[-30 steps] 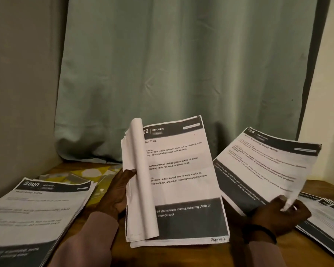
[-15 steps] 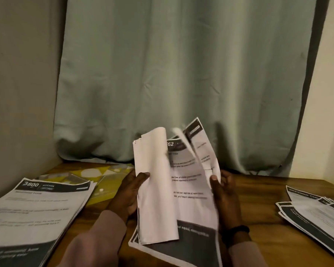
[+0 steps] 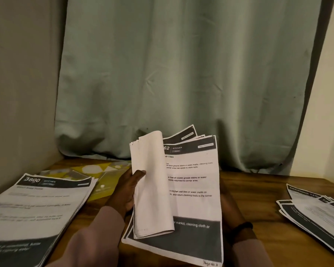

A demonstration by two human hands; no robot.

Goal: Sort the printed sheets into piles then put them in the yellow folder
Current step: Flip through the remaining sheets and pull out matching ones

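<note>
Change: half a second back the right hand was gripping the right edge of the held stack with its top pages fanned mid-flip; now the pages have settled and the sheet headed "62 KITCHEN" faces up, with the right hand slipped behind the stack.
Held stack (image 3: 191, 189): upright in front of the body, tilted back a little, long axis running from the person toward the curtain (image 3: 181, 74); bottom edge low over the counter (image 3: 258, 189).
Folded-back pages (image 3: 152, 189): curled over to the left of the held stack, blank backs showing.
Left hand (image 3: 126, 191): on the left edge of the held stack, thumb pressed on the folded-back pages, fingers behind; it grips them.
Right hand (image 3: 229, 207): mostly hidden behind the right edge of the held stack; wrist and dark band show, finger pose cannot be told.
Left pile (image 3: 33, 212): flat, well left of the held stack, headed "3800 KITCHEN".
Right pile (image 3: 316, 214): fanned, well right of the held stack.
Yellow folder (image 3: 106, 176): flat, just left of and beyond the held stack, partly under the left pile.
Deciding relation: top sheet lies nearer the right hand; judged next, that hand peels it toward one pile.
Progress: sorting unfinished, nothing seen in the folder.
</note>
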